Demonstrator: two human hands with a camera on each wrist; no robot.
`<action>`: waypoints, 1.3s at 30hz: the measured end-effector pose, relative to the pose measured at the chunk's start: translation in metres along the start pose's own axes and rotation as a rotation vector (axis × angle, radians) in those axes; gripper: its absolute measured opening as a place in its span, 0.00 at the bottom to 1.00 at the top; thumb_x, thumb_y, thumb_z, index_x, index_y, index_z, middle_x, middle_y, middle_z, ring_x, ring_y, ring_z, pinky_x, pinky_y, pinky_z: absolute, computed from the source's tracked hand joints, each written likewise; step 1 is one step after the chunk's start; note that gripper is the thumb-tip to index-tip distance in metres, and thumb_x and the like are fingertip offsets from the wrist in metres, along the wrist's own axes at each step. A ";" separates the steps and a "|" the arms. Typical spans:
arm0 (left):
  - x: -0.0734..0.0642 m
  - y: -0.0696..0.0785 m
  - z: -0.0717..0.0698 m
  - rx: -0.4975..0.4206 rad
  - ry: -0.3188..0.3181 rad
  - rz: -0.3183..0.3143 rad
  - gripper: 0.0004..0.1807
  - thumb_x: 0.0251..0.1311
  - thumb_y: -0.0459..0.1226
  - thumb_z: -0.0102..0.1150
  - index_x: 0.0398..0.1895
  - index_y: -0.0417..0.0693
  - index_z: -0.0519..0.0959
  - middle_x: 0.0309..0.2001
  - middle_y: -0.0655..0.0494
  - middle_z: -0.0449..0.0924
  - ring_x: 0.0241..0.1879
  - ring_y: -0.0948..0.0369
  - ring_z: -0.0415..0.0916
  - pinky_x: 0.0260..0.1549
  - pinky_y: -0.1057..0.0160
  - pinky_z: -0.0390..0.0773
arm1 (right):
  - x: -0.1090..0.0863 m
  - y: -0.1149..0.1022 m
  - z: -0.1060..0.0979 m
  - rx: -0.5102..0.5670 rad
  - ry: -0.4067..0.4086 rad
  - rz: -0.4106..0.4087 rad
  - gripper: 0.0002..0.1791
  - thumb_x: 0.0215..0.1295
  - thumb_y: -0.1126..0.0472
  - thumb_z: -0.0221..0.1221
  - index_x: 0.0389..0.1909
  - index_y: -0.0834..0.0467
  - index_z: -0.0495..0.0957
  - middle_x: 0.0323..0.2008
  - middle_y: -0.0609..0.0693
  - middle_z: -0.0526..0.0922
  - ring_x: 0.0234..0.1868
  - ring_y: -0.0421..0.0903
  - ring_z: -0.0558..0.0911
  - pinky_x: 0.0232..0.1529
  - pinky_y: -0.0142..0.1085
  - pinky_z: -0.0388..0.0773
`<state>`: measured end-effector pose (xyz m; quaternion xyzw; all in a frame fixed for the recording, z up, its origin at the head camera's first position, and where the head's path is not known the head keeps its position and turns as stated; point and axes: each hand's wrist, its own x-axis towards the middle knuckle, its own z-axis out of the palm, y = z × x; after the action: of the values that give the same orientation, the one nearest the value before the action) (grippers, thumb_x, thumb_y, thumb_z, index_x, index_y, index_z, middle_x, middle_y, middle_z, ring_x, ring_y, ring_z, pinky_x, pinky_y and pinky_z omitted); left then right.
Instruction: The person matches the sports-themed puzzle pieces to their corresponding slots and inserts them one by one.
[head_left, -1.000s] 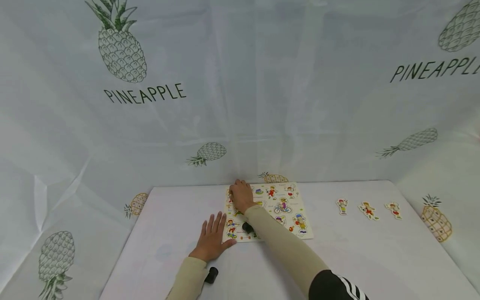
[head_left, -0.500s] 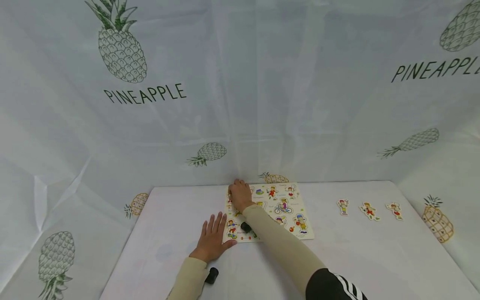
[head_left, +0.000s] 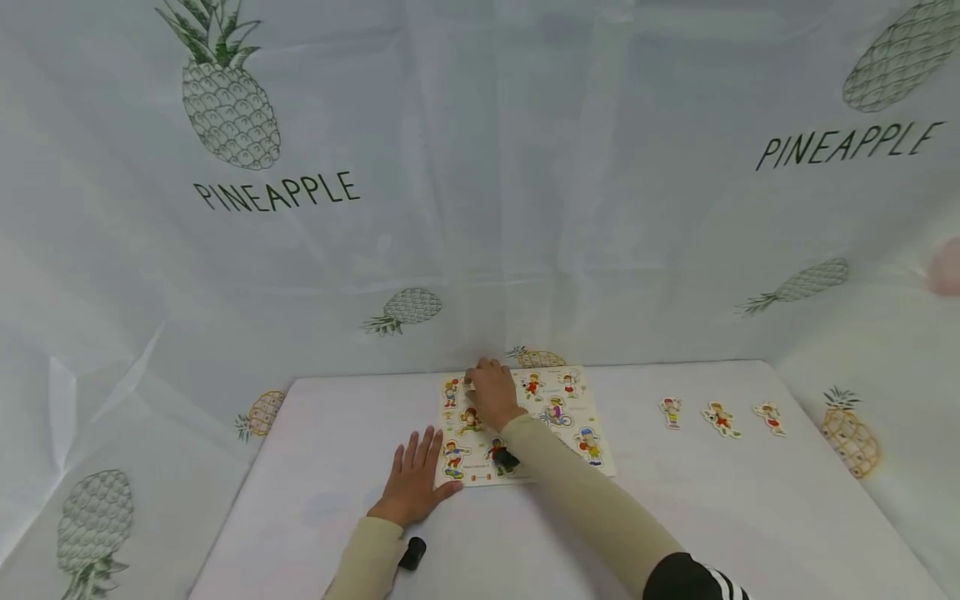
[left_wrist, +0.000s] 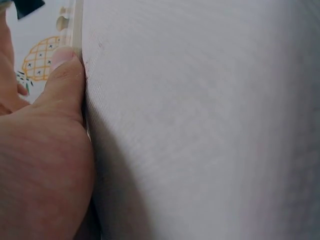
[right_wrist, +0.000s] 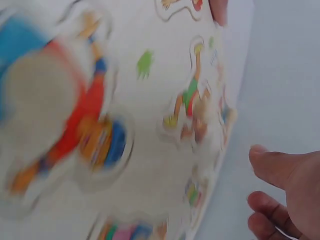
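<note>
A pale puzzle board (head_left: 577, 417) printed with cartoon sports figures lies at the far edge of the table, several pieces in its recesses. My left hand (head_left: 411, 483) lies flat with spread fingers along the board's left side; in the left wrist view its thumb (left_wrist: 65, 85) touches the near edge. Over the board's upper left part is my right hand (head_left: 495, 396), hiding some of the figures. The right wrist view shows its thumb (right_wrist: 272, 162) apart from the bent fingers beside it, with nothing visible between them. A ball-player piece (head_left: 450, 392) sits in the upper left corner.
Three loose figure pieces lie in a row on the right of the white table: one standing figure (head_left: 671, 412), a ball-kicking figure (head_left: 721, 419) and another figure (head_left: 769, 418). A white pineapple-print curtain (head_left: 525, 208) rises behind the table. An unclear pinkish shape (head_left: 947, 267) shows at the right edge.
My right hand has moved right across the board, uncovering the ball-player piece in the upper left corner. The left hand stays by the board. The head view has shifted slightly.
</note>
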<state>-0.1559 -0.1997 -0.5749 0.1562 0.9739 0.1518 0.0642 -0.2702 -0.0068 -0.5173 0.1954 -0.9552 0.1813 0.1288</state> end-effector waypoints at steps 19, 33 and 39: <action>0.004 -0.004 0.008 0.023 0.021 -0.014 0.55 0.69 0.62 0.61 0.85 0.38 0.51 0.85 0.39 0.47 0.83 0.35 0.44 0.79 0.33 0.47 | -0.062 0.077 -0.054 0.013 0.077 0.172 0.11 0.63 0.61 0.75 0.44 0.57 0.89 0.45 0.55 0.83 0.48 0.57 0.79 0.54 0.55 0.79; 0.002 -0.001 0.007 0.022 0.036 -0.020 0.54 0.68 0.61 0.63 0.84 0.37 0.53 0.84 0.38 0.49 0.82 0.34 0.45 0.78 0.32 0.48 | -0.105 0.143 -0.083 0.022 0.145 0.292 0.10 0.64 0.65 0.74 0.45 0.61 0.88 0.47 0.61 0.83 0.48 0.63 0.79 0.51 0.59 0.76; 0.002 -0.002 0.007 0.007 0.040 -0.005 0.55 0.68 0.60 0.63 0.84 0.37 0.52 0.84 0.37 0.49 0.82 0.34 0.45 0.78 0.32 0.47 | -0.124 0.173 -0.090 0.004 0.156 0.354 0.11 0.62 0.67 0.74 0.45 0.64 0.88 0.48 0.65 0.83 0.50 0.66 0.79 0.50 0.61 0.75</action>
<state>-0.1575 -0.1986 -0.5818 0.1510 0.9758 0.1515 0.0444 -0.2164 0.2180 -0.5265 0.0098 -0.9614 0.2178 0.1681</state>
